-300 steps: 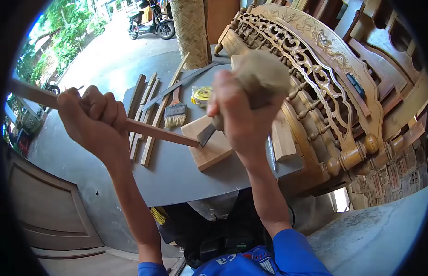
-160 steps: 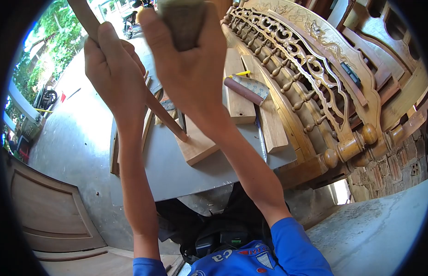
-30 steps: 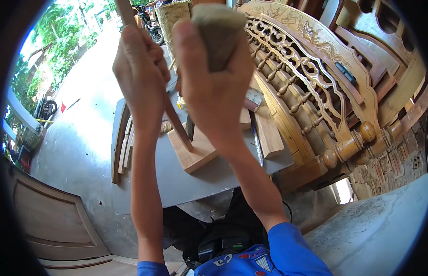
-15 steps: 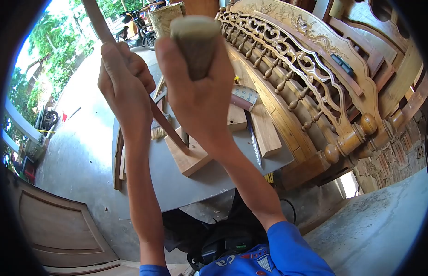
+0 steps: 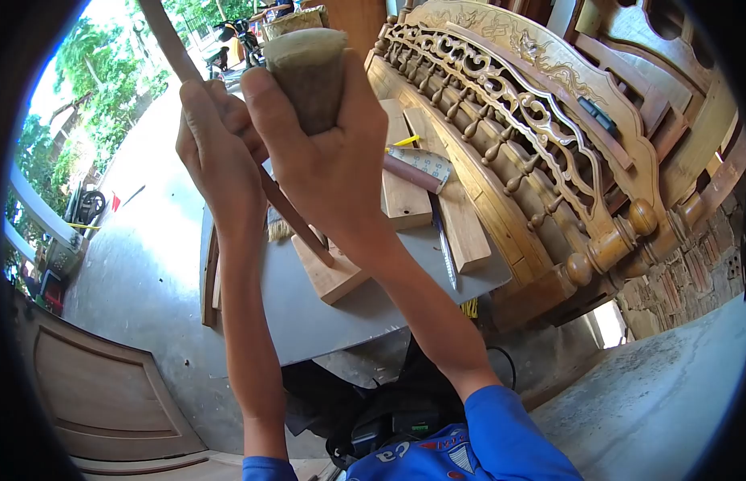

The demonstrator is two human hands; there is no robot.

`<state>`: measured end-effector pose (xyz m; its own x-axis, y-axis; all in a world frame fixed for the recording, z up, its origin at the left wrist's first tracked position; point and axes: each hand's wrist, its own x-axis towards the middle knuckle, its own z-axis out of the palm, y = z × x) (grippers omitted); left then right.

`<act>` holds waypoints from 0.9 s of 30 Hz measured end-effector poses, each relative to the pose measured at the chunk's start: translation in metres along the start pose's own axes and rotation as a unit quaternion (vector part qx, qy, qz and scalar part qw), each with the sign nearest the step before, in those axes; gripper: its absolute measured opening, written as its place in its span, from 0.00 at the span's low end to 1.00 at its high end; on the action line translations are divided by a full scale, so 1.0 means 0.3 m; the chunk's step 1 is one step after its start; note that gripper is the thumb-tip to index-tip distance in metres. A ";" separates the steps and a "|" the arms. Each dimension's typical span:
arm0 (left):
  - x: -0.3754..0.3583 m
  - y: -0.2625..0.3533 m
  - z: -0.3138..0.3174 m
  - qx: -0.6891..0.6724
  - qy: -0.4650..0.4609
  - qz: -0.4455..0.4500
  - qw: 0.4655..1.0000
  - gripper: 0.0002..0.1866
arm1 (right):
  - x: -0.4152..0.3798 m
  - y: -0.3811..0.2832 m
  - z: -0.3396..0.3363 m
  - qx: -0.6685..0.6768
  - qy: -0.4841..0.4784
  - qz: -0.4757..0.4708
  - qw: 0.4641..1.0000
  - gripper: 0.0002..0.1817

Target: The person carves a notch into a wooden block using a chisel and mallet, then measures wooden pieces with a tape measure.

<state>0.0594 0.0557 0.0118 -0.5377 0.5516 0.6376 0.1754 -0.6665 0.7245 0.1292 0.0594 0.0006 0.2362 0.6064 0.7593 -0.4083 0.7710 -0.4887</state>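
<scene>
My left hand (image 5: 216,160) is closed round a long, narrow wooden strip (image 5: 163,34). The strip slants down behind my right wrist, and its lower end meets a pale wooden block (image 5: 333,280) on the grey tabletop (image 5: 301,329). Raised beside it, my right hand (image 5: 325,168) grips a wedge-shaped wooden block (image 5: 310,80) between thumb and fingers. That block has a pale, rounded, worn end turned upward, and its lower part is hidden in my palm. A brush (image 5: 278,226) lies partly hidden behind my forearms.
Rolled sandpaper (image 5: 425,168), wooden pieces (image 5: 461,232) and a thin pointed tool (image 5: 445,244) lie at the table's right. Beyond leans a carved wooden headboard (image 5: 501,136) with spindles. A panelled door (image 5: 108,385) is at lower left, and a motorbike (image 5: 241,40) stands outside.
My right hand has moved left, closer to my left hand, with the wedge-shaped block, which now looks sharper. More of the wooden pieces behind shows. My left hand keeps hold of the strip.
</scene>
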 end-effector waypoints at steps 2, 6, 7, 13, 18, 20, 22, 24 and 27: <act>0.001 -0.002 0.007 -0.007 -0.004 0.014 1.000 0.21 | 0.009 -0.005 0.012 -0.025 -0.010 -0.022 0.999 0.11; 0.018 -0.019 -0.007 0.010 -0.006 0.027 1.000 0.21 | 0.004 -0.012 0.007 -0.005 0.018 0.022 1.000 0.19; 0.017 -0.009 -0.011 0.001 0.001 -0.010 1.000 0.21 | -0.002 -0.005 0.005 0.000 0.023 0.019 1.000 0.18; 0.004 -0.010 -0.006 0.029 0.002 0.037 0.999 0.22 | -0.008 -0.008 0.014 -0.029 -0.007 -0.025 0.999 0.21; 0.013 -0.021 -0.013 -0.033 0.001 0.009 0.999 0.22 | -0.059 0.034 -0.005 -0.037 -0.022 -0.012 0.999 0.18; 0.020 -0.031 -0.015 -0.035 -0.003 0.005 0.999 0.21 | -0.035 0.009 -0.014 -0.013 -0.009 -0.011 1.000 0.18; 0.023 -0.025 -0.025 -0.026 -0.010 -0.006 1.000 0.21 | 0.003 -0.040 -0.010 0.021 0.013 -0.020 0.999 0.21; 0.016 -0.015 -0.028 -0.021 -0.006 -0.002 1.000 0.20 | 0.017 -0.033 0.003 0.051 0.025 -0.041 0.998 0.20; -0.010 0.015 -0.011 0.013 0.019 0.030 0.999 0.18 | 0.003 -0.013 0.003 0.027 0.023 -0.030 0.999 0.20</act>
<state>0.0592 0.0494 0.0122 -0.5557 0.4921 0.6701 0.2298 -0.6837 0.6926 0.1301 0.0570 0.0036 0.3022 0.5685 0.7651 -0.4380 0.7957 -0.4182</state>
